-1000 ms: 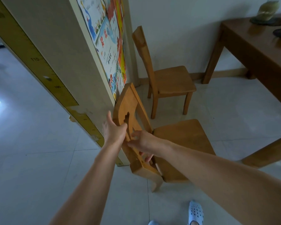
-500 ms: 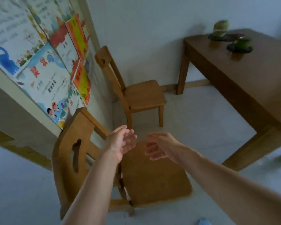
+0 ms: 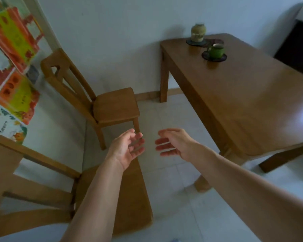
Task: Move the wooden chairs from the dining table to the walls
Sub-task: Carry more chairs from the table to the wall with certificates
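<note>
A person stands over a pale tiled floor (image 3: pixel 166 173) with both bare arms stretched forward. The left hand (image 3: pixel 126 148) and the right hand (image 3: pixel 171 144) hang in the air side by side, palms turned toward each other, fingers loosely spread and relaxed, holding nothing and touching nothing.

Below the left forearm stands a light brown wooden chair with a slatted back (image 3: pixel 33 187), its back toward the left wall and its seat facing into the room. Beyond it a second matching wooden chair (image 3: pixel 112 105) stands with its back against the same wall, near the room's corner. Bright orange, green and blue children's posters (image 3: pixel 12 55) cover that wall above the chairs.

To the right stands a long brown wooden dining table (image 3: pixel 243 95), one end against the white far wall. Near that end sit a rounded tan ceramic jar (image 3: pixel 198 32) and a small green cup (image 3: pixel 216 50), each on a dark round coaster.
</note>
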`<state>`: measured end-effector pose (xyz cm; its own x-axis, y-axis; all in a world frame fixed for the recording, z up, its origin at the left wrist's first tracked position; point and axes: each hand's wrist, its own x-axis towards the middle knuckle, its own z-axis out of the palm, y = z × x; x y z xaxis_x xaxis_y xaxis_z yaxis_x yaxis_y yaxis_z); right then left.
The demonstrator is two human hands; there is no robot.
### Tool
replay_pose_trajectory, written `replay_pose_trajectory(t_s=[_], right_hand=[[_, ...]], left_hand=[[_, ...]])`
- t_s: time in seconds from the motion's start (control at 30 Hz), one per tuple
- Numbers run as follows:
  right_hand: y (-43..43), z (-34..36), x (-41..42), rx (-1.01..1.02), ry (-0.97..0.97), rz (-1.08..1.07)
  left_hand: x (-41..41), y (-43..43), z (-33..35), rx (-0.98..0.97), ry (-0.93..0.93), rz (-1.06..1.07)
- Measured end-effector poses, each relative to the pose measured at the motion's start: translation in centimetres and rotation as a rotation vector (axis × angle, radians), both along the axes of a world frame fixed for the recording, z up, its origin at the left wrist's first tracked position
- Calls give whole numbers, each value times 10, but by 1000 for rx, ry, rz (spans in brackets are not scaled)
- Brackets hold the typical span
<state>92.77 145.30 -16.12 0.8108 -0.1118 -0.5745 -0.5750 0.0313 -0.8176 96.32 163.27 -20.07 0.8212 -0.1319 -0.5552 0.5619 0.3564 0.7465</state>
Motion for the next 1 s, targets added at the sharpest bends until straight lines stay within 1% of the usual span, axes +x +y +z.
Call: replay_pose_trajectory(t_s=[0.13, 0.33, 0.6, 0.8, 1.0], right_hand=[[-27, 4, 25, 13, -7, 29], [-30, 7, 79, 24, 1, 113], [-13, 8, 209, 6, -32, 289], [14, 11, 317, 18, -4, 406], [60, 10, 385, 3, 27, 514]], left_hand=[[19, -19, 4, 27, -21, 1], [62, -12, -1, 82, -27, 87], [171, 8, 8, 141, -88, 257], [250, 35, 18, 164, -60, 398], [295, 73, 22, 195, 21, 488]])
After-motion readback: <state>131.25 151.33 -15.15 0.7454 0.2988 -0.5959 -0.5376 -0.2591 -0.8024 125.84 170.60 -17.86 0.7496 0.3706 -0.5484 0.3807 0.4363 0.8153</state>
